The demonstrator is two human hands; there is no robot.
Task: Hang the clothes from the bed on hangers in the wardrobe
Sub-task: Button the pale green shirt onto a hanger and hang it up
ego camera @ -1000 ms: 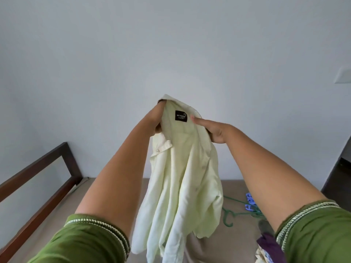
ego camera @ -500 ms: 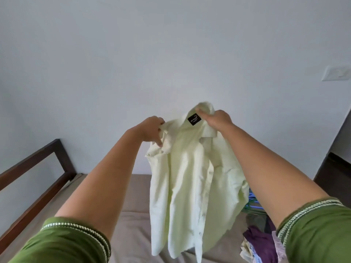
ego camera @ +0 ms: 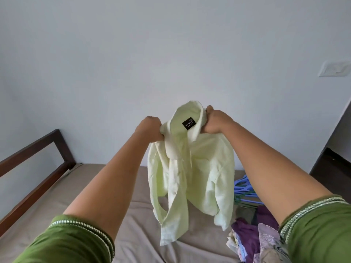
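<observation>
Shirt (ego camera: pixel 191 168) hangs lengthwise, collar up, gripped by both hands.

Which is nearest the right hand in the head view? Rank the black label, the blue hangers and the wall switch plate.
1. Black label: inside the collar, just left of the right hand.
2. Blue hangers: on the bed, below and right.
3. Wall switch plate: far upper right.

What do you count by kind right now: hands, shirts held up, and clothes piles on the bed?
Hands: 2, left hand and right hand
Pale green shirt held up: 1
Clothes pile on the bed: 1
Total: 4
</observation>
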